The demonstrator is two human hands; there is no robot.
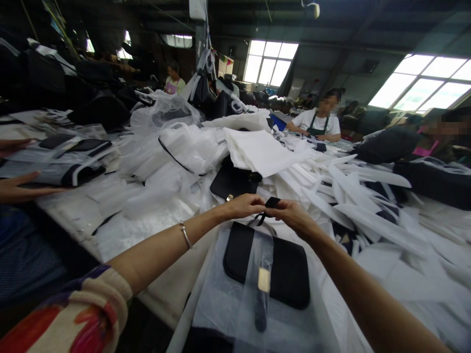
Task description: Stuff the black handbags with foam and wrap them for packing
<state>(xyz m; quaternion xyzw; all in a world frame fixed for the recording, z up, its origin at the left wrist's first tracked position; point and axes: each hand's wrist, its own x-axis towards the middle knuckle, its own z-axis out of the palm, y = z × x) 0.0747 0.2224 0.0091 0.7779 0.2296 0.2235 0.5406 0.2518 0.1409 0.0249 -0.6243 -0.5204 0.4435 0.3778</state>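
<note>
In front of me lies a black handbag (290,274), partly wrapped in translucent sheeting (209,299). A clear strip runs down over its flap and covers a gold-coloured clasp (264,279). Just above the bag's top edge, my right hand (289,214) pinches a short black strap (272,201) between thumb and fingers. My left hand (245,206) meets it from the other side, its fingers closed on the same strap, whose lower part curls down toward the bag. Beyond my left hand is another black bag piece (233,181) with a small gold fitting.
White sheets (257,149) and foam strips cover the table ahead and right. Crumpled plastic (176,152) is heaped at centre left. Another person's hands (25,189) touch a wrapped black bag (81,152) at far left. Co-workers (320,122) are behind the heap.
</note>
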